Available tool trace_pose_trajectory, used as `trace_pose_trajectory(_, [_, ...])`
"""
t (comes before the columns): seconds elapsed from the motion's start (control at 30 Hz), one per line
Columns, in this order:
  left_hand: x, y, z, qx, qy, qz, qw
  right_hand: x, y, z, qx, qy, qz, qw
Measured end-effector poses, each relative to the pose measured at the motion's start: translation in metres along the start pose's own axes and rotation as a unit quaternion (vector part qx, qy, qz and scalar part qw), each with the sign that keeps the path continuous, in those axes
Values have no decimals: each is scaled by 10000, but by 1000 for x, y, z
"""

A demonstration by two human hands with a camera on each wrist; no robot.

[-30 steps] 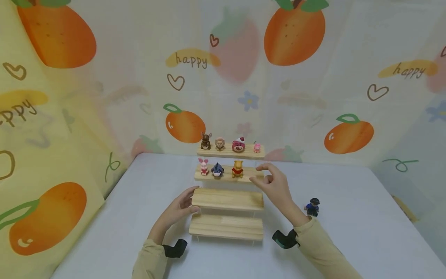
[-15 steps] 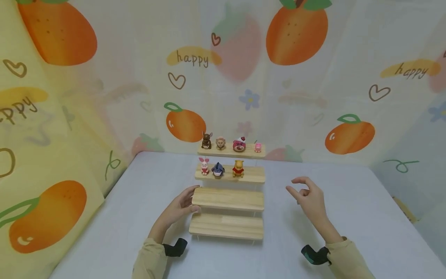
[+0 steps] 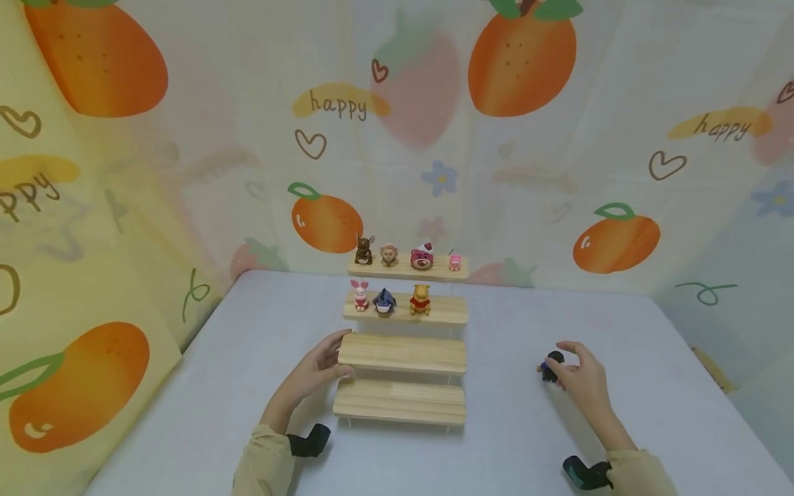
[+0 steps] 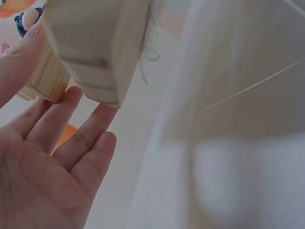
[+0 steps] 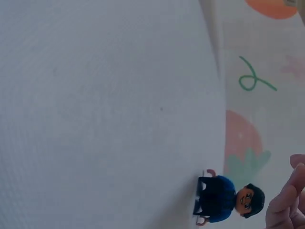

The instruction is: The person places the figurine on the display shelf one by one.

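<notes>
A small toy figure (image 3: pixel 548 368) with black hair, a blue top and black legs stands upright on the white table; the right wrist view shows its face. Beside it is my right hand (image 3: pixel 586 382), thumb and forefinger spread around the figure in the head view, while in the right wrist view the fingertips (image 5: pixel 286 200) are apart from its head. My left hand (image 3: pixel 313 368) holds the left end of the wooden stepped display shelf (image 3: pixel 400 353), thumb at the front of one tier and fingers behind. Up close, its fingers (image 4: pixel 78 138) meet the plank ends.
On the second tier from the top sit a pink piglet figurine (image 3: pixel 360 296), a blue donkey figurine (image 3: pixel 384 302) and a yellow bear figurine (image 3: pixel 420 300). The top tier (image 3: pixel 437 270) carries several more. A fruit-printed cloth (image 3: pixel 527 158) hangs behind the table.
My right hand has gone from the right end of the second tier, rightward and toward me, to the toy figure. The left hand stays at the shelf.
</notes>
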State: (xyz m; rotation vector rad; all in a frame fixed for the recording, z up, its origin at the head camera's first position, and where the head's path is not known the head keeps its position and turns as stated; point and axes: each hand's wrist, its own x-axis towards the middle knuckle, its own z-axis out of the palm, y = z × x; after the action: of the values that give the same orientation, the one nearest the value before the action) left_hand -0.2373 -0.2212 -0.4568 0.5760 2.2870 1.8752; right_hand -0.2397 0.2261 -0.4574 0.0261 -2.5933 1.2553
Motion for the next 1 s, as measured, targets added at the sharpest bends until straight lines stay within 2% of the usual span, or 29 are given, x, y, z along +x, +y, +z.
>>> trace_pose_trajectory(0.13, [1, -17, -3, -36, 15, 3, 10000, 1, 9, -2, 105, -418, 517, 9977])
trace_pose_trajectory(0.27, [2, -19, -3, -59, 12, 0, 10000, 3, 18, -3, -52, -621, 742, 9953])
trace_pose_trajectory(0.37, [2, -17, -2, -72, 24, 13, 10000, 4, 23, -3, -69, -627, 836, 9945])
trace_pose_trajectory(0.5, [1, -16, -1, -40, 17, 54, 10000, 5, 26, 0, -14, -626, 873, 9942])
trace_pose_trajectory(0.77, [2, -15, -1, -7, -54, 149, 9999, 5, 27, 1, 123, -438, 678, 9967])
trace_pose_trajectory(1.0, [3, -16, -2, 7, -32, 185, 9998, 6, 26, 1, 205, -410, 767, 9960])
